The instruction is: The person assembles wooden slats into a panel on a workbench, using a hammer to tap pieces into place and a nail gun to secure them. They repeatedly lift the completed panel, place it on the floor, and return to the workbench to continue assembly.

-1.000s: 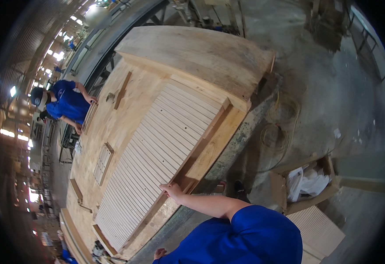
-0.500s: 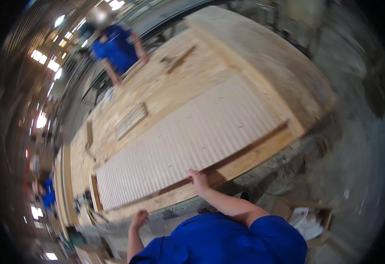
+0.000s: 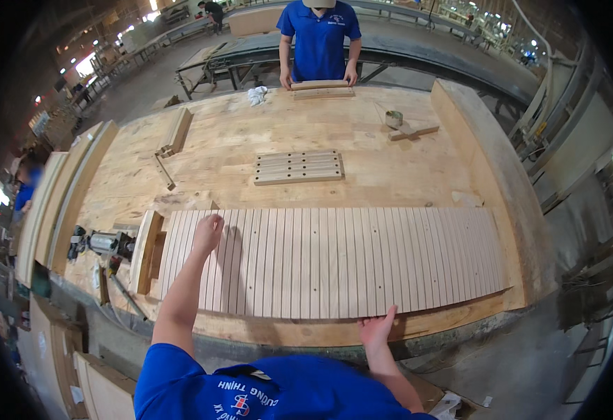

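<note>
A long panel of pale wooden slats (image 3: 334, 259) with small dark holes lies along the near side of the workbench. Over its left part, near the far edge, my left hand (image 3: 210, 232) is closed, fingers curled; whatever they may hold is hidden. A shadow falls on the slats beside that arm. My right hand (image 3: 376, 329) is at the panel's near edge, right of the middle, palm turned up. Its fingers are apart and the thumb points up against the edge. To the left of the panel stands a wooden block (image 3: 145, 252).
A drilled slat bundle (image 3: 298, 168) lies mid-bench. Farther right sit a tape roll (image 3: 394, 119) and wooden pieces (image 3: 413, 132). A power tool (image 3: 107, 243) rests at left. Across the bench (image 3: 222, 161), a co-worker (image 3: 318, 42) handles a wooden strip (image 3: 318, 85). A raised board (image 3: 485, 182) borders the right.
The view has turned and levelled. My left hand has gone from beside the bench's near edge to above the panel. My right hand has loosened from its grip on the panel's edge.
</note>
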Action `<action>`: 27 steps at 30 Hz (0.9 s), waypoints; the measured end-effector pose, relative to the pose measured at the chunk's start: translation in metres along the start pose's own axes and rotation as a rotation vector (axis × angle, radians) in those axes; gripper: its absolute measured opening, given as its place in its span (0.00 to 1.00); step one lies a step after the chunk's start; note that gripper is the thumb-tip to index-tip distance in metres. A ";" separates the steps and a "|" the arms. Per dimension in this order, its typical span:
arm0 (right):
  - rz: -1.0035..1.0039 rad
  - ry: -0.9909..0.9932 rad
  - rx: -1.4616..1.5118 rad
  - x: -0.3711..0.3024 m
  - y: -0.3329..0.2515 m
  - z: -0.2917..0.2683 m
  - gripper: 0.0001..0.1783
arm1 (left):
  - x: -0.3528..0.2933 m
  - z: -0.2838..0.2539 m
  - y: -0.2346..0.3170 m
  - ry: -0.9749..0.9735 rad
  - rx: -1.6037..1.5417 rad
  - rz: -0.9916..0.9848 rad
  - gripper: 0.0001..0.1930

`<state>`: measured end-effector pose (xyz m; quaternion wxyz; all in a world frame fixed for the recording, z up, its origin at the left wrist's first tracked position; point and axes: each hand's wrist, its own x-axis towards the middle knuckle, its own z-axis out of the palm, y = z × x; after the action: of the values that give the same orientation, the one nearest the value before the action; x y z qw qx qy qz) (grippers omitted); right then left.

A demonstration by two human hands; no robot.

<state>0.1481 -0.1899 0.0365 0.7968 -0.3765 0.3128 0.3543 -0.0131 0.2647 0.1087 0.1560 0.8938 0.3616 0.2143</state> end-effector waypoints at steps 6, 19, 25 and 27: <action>-0.132 -0.027 0.022 -0.005 0.055 0.037 0.46 | 0.074 0.037 -0.015 -0.147 0.057 0.128 0.20; -0.403 0.201 -0.187 -0.028 0.075 0.032 0.48 | 0.031 -0.044 0.015 -0.385 0.158 -0.072 0.25; -0.414 -0.167 0.060 -0.046 0.088 -0.012 0.54 | -0.108 -0.171 0.067 0.116 0.057 0.108 0.19; -0.379 -0.283 0.112 -0.060 0.090 -0.031 0.53 | -0.173 -0.214 0.089 0.339 0.140 0.264 0.14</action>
<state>0.0361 -0.1935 0.0317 0.9046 -0.3303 0.1408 0.2296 -0.1798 0.1064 0.2840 0.0012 0.8933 0.2763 0.3545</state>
